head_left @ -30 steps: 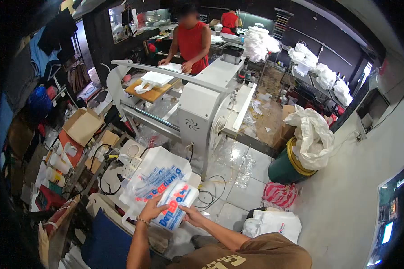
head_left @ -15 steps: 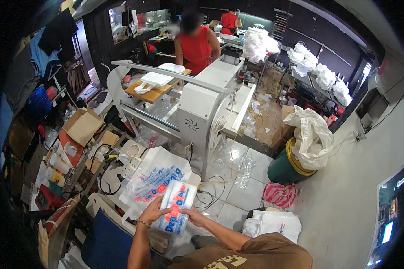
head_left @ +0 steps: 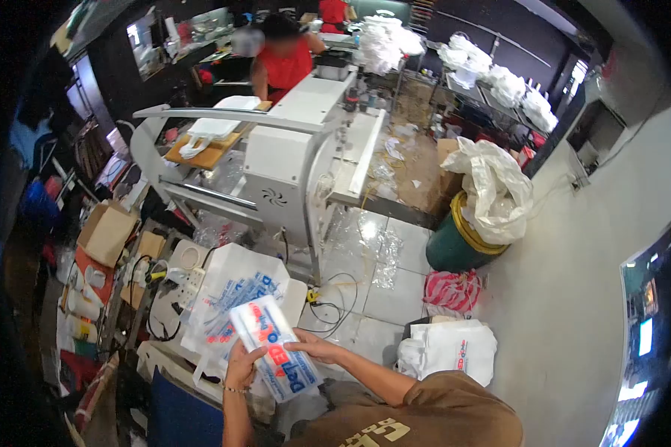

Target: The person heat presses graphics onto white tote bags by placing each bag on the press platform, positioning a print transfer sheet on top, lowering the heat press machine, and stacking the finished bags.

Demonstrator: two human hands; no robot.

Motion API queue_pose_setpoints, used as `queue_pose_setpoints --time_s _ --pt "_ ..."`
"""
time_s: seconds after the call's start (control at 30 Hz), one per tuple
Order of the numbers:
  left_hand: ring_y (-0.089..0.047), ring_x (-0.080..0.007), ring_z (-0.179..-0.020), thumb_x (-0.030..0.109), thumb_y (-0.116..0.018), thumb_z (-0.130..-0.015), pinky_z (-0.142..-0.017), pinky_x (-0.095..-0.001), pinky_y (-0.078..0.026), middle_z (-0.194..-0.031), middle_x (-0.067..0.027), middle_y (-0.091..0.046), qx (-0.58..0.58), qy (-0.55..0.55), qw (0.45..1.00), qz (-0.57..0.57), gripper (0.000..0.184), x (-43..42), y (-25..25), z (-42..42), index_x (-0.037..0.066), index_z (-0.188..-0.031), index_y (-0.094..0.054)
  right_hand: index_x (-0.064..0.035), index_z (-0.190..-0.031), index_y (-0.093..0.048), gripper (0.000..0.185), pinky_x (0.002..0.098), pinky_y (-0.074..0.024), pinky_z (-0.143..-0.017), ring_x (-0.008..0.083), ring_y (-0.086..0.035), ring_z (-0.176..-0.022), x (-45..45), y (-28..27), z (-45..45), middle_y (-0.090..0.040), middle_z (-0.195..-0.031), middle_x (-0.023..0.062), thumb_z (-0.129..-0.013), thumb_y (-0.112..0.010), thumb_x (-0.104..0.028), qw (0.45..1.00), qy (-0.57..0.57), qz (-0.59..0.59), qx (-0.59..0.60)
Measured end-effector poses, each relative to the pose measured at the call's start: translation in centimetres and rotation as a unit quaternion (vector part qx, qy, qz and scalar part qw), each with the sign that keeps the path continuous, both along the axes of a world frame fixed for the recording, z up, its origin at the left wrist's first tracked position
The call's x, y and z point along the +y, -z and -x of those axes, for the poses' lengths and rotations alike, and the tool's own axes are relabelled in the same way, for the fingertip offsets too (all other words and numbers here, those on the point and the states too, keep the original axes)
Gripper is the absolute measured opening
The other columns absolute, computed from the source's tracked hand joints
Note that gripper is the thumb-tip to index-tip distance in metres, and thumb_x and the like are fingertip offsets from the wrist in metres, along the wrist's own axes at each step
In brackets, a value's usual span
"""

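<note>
Between both hands is a flat stack of printed plastic bags (head_left: 255, 322), white and translucent with blue and red lettering. My left hand (head_left: 241, 365) grips its left edge, thumb on top. At the opposite edge my right hand (head_left: 311, 346) is closed on it, its thumb also on the upper face. The fingers underneath are hidden. Just beyond lies a large white bag (head_left: 209, 328) on a chair, with more blue-and-red printed plastic bags (head_left: 240, 296) spread over it.
A white machine (head_left: 276, 160) stands ahead, near a wooden board (head_left: 215, 155) bearing white bags. A green bin (head_left: 455, 242), pink striped bag (head_left: 452, 290) and pile of white bags (head_left: 455, 346) are at right. Cables (head_left: 343, 305) cross the floor. A co-worker in red (head_left: 287, 65) is behind the machine.
The bag stack has turned, its far end swinging from right to left, with both hands still on it. My view has shifted. The co-worker leans lower with one arm raised.
</note>
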State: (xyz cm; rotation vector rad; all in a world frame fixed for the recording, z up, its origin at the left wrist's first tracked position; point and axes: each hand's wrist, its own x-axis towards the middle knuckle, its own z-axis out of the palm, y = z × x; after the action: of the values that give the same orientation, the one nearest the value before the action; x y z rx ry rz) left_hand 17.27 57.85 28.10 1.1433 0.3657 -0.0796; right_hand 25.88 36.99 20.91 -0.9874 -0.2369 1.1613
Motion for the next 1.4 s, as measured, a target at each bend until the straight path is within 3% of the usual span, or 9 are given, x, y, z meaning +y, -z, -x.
queue_pose_setpoints --time_s 0.43,0.63,0.83,0.87,0.97,1.0,1.07,1.17,1.4 --pt "-0.052 -0.0073 -0.057 0.018 -0.065 -0.096 -0.039 -0.0159 -0.036 -0.097 -0.011 -0.067 0.023 -0.372 0.905 0.207 0.03 6.4 5.7 -5.8 0.002 -0.121 -0.061 -0.0045 -0.14 -0.05 0.062 0.04 -0.0538 -0.086 0.0313 -0.068 -0.097 -17.4 10.4 6.8 -0.067 -0.113 0.0196 -0.094 -0.067 -0.042 0.89 0.057 0.332 -0.308" --pt "-0.047 -0.0148 -0.058 0.03 -0.056 -0.103 -0.056 -0.0273 -0.048 -0.075 -0.0075 -0.06 0.06 -0.469 0.835 0.283 0.034 8.7 15.5 -5.0 -0.003 -0.109 -0.063 -0.0023 -0.132 -0.056 0.057 0.0484 -0.051 -0.089 0.0403 -0.065 -0.104 -22.4 12.8 10.5 -0.068 -0.112 0.0226 -0.094 -0.062 -0.045 0.853 -0.028 0.428 -0.297" --pt "-0.061 -0.0172 -0.075 0.031 -0.055 -0.102 -0.071 -0.0286 -0.054 -0.084 -0.0068 -0.067 0.066 -0.336 0.938 -0.049 0.035 15.5 31.7 -1.7 -0.002 -0.105 -0.065 -0.0022 -0.127 -0.061 0.052 0.0426 -0.054 -0.079 0.0339 -0.069 -0.09 -21.1 17.5 12.2 -0.07 -0.095 0.0177 -0.091 -0.068 -0.039 0.827 0.041 0.429 -0.36" --pt "-0.065 -0.022 -0.091 0.033 -0.055 -0.101 -0.077 -0.034 -0.057 -0.104 -0.0119 -0.07 0.048 -0.452 0.856 0.248 0.036 8.2 20.4 -4.2 0.001 -0.114 -0.064 -0.0026 -0.126 -0.061 0.048 0.0432 -0.0538 -0.079 0.0342 -0.068 -0.089 -20.9 17.4 12.4 -0.07 -0.095 0.0174 -0.092 -0.067 -0.037 0.851 0.066 0.403 -0.331" --pt "-0.063 -0.0334 -0.111 0.047 -0.06 -0.094 -0.106 -0.0639 -0.039 -0.129 -0.0185 -0.064 0.021 -0.372 0.928 0.027 0.061 8.1 21.8 -3.0 0.003 -0.136 -0.054 -0.0013 -0.124 -0.061 0.046 0.0419 -0.0529 -0.077 0.0308 -0.068 -0.086 -20.6 21.7 13.3 -0.07 -0.094 0.0165 -0.093 -0.067 -0.034 0.838 0.084 0.323 -0.431" --pt "-0.066 -0.0305 -0.103 0.035 -0.065 -0.093 -0.099 -0.0576 -0.048 -0.123 -0.0191 -0.066 0.02 -0.336 0.899 0.281 0.054 12.1 24.2 -2.0 -0.001 -0.132 -0.054 -0.0008 -0.124 -0.061 0.045 0.0411 -0.0526 -0.077 0.0291 -0.067 -0.085 -20.1 18.1 11.5 -0.07 -0.093 0.0159 -0.093 -0.067 -0.033 0.858 0.037 0.344 -0.38" --pt "-0.065 -0.0307 -0.101 0.031 -0.051 -0.101 -0.088 -0.0434 -0.057 -0.123 -0.0203 -0.064 0.025 -0.249 0.946 -0.208 0.04 9.4 22.7 -1.3 -0.002 -0.122 -0.059 -0.0003 -0.124 -0.062 0.041 0.0384 -0.0522 -0.075 0.0247 -0.065 -0.082 -19.2 15.6 10.7 -0.069 -0.089 0.0144 -0.093 -0.068 -0.027 0.832 0.073 0.318 -0.45" --pt "-0.065 -0.0331 -0.101 0.024 -0.057 -0.098 -0.091 -0.0465 -0.056 -0.118 -0.0218 -0.064 0.144 -0.415 0.831 0.342 0.035 6.5 15.1 -2.8 -0.006 -0.117 -0.055 0.0022 -0.125 -0.061 0.043 0.0374 -0.0541 -0.078 0.0264 -0.067 -0.085 -17.9 19.9 10.2 -0.068 -0.094 0.0155 -0.093 -0.068 -0.026 0.859 0.018 0.327 -0.394" --pt "-0.067 -0.0239 -0.101 0.022 -0.065 -0.095 -0.081 -0.0374 -0.056 -0.107 -0.0156 -0.07 0.082 -0.216 0.973 0.014 0.023 -3.3 4.2 6.2 0.003 -0.107 -0.063 -0.0011 -0.126 -0.062 0.041 0.0359 -0.056 -0.077 0.0268 -0.068 -0.086 -10.3 13.6 5.5 -0.067 -0.104 0.0169 -0.092 -0.07 -0.023 0.833 -0.056 0.218 -0.505"
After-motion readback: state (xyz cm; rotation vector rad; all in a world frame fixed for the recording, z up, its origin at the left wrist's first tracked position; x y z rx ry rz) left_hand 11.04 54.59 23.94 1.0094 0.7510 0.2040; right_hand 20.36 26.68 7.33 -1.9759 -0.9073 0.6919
